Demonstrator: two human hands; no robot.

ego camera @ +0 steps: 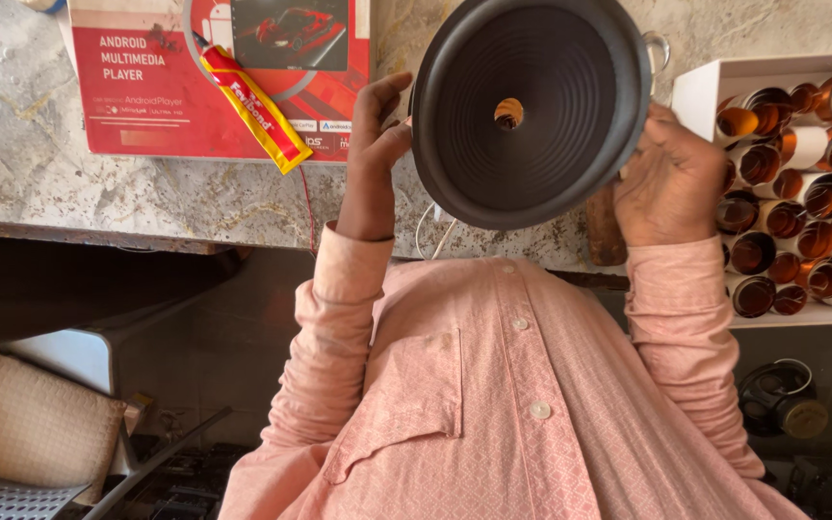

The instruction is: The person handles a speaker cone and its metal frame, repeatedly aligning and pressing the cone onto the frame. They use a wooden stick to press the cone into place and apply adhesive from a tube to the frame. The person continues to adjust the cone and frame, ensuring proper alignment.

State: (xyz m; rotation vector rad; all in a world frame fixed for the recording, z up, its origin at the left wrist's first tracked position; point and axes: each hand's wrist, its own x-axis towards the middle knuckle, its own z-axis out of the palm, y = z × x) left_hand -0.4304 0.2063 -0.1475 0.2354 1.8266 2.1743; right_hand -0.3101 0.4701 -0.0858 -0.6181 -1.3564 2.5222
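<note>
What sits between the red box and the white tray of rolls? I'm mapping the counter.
In the head view, the black speaker cone, gripped by the left hand and right hand.

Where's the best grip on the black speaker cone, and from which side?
By the outer rim, from two opposite sides. The black speaker cone is a wide, ribbed, shallow dish with a small centre hole, so the ribbed face probably should not be pressed. It is held up with its face toward the camera; the left hand and right hand sit at opposite edges, which looks steady.
</note>
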